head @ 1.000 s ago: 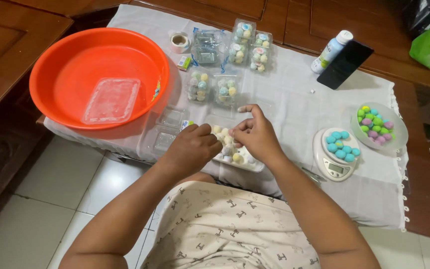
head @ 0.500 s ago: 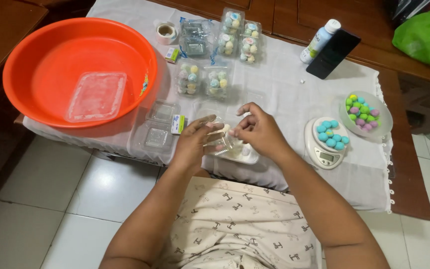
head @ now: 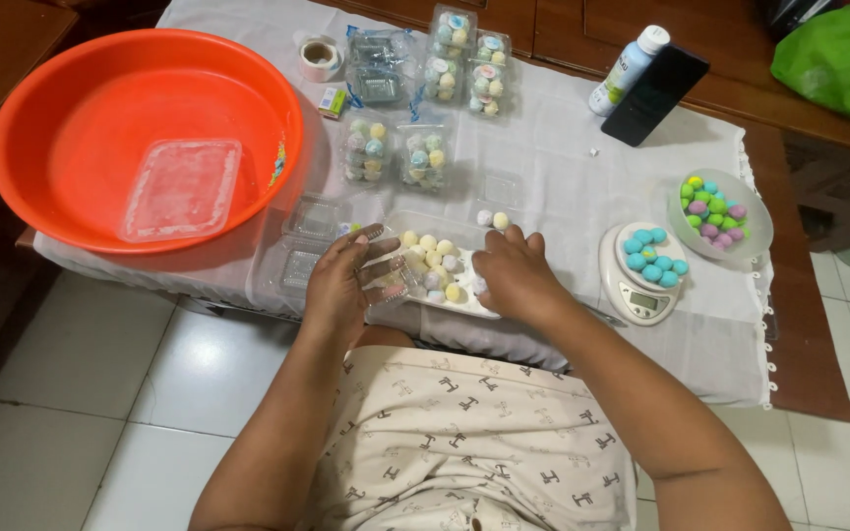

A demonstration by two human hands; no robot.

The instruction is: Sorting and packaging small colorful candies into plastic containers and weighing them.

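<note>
Left hand [head: 341,290] pinches a clear box [head: 386,280] just left of the tray [head: 469,305]; right hand [head: 509,275] rests curled on the tray's balls [head: 430,258], grip unclear.

orange basin [head: 41,147] blocking left, scale [head: 632,285] right, bare cloth [head: 563,177] between

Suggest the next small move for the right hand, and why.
Probably pick one pastel ball from the white tray and carry it to the small clear box in the left hand: the right hand already rests on the tray's edge, fingers among the balls.
</note>
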